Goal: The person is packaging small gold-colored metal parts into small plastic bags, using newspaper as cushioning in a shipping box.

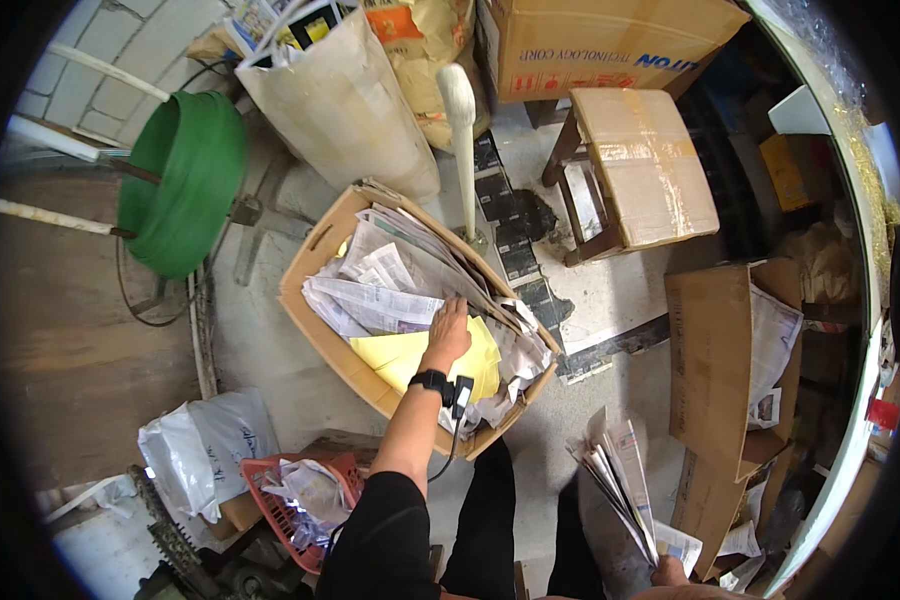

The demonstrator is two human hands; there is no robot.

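My left hand (450,335) reaches into a large open cardboard box (315,345), fingers closed at the end of a folded newspaper (390,305). Under my wrist lies a sheet of yellow paper (395,352). More newspapers and crumpled paper (525,355) fill the box around it. At the lower right, my right hand (670,572) is closed around the bottom of a bundle of folded newspapers (618,480), held upright beside my leg. Only part of that hand shows at the picture's lower edge.
Right of me stands a tall cardboard box (705,360) with papers inside. A taped carton (655,170) rests on a wooden stool (590,225). Beyond my box are a pale sack (340,110) and an upright pole (462,150). A red basket (290,520) and green roll (185,185) stand left.
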